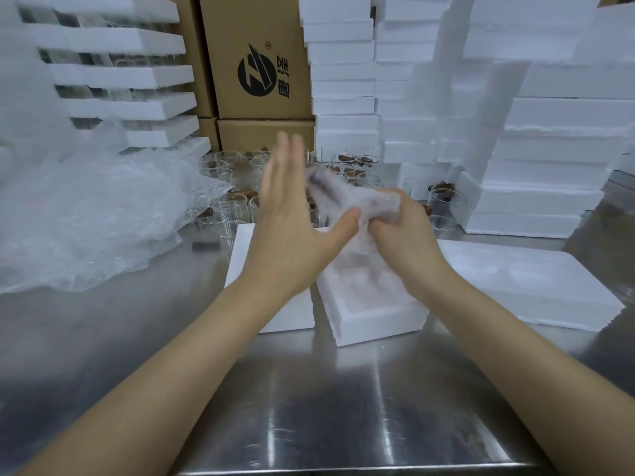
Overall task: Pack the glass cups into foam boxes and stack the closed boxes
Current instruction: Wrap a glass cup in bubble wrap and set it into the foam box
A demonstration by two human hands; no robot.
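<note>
Steel table is carrying the foam box, centre frame. Right hand is clenching wrapped cup, left hand flat, released; cup risking slipping.

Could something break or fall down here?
Maybe. The right hand alone grips a blurry bubble-wrap bundle above the open foam box. The left hand is flat, so the bundle could slip onto the steel table. Bare glass cups crowd just behind the hands, and an arm could knock them.
</note>
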